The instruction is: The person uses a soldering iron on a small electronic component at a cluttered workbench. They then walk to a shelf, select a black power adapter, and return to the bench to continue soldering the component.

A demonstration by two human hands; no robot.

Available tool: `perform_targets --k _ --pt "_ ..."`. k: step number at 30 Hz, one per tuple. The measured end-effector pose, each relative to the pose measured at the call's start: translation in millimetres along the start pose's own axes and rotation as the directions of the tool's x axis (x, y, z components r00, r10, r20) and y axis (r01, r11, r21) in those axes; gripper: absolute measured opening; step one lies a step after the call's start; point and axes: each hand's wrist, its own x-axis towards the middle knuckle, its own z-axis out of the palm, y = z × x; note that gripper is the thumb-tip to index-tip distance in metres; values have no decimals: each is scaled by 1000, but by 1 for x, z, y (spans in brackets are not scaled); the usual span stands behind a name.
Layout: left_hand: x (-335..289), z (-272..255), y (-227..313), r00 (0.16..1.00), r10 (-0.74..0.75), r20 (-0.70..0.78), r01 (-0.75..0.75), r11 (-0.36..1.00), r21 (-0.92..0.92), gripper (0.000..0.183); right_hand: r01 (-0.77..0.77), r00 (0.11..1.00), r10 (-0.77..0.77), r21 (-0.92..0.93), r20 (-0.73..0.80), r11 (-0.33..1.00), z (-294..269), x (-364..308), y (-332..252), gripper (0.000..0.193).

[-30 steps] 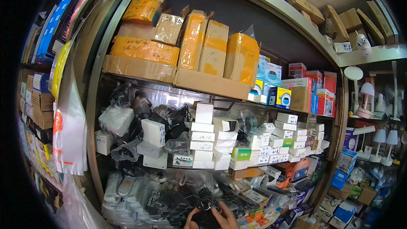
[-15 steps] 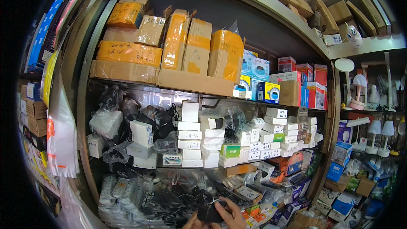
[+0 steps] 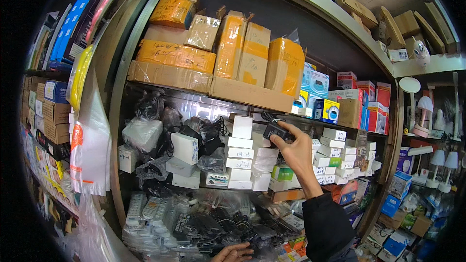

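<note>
The right hand (image 3: 293,145) holds a small black power adapter (image 3: 275,132). The thumb is on the near side and the fingers go over the top, so the grip is narrow. The adapter is at the tips of the thumb and fingers, to the upper left of the palm. A black cord (image 3: 267,116) sits in a loop just above it. The right arm has a black sleeve (image 3: 327,225).

The left hand (image 3: 233,253) is far below the adapter, well apart from it, at the bottom edge. Its fingers point to the right and are a bit bent. Part of this hand is cut off, so I cannot tell if it holds something.

The adapter is up in front of the middle shelf. Just left of it is a tall stack of white boxes (image 3: 240,155). Below it is a green and white box (image 3: 282,172). More small white boxes (image 3: 335,153) are piled to the right of the hand.

On the low shelf, up and left of the left hand, grey remote controls (image 3: 152,208) lie in clear plastic. On the high shelf are brown boxes with orange tape (image 3: 177,57). Far right, two small lamps (image 3: 443,164) stand side by side.
</note>
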Motion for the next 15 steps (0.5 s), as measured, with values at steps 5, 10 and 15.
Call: perform_targets --k 5,10,15 --pt "-3 -16 4 1000 12 -16 -12 1000 10 42 118 988 -133 -172 -76 978 24 20 17 50" --pt "-1 -22 4 1000 26 -12 -27 1000 -17 38 149 970 -196 -290 -140 945 41 29 26 50" --pt "0 -28 1 998 29 -58 -32 999 -43 32 92 979 -145 -323 -144 942 49 37 27 51"
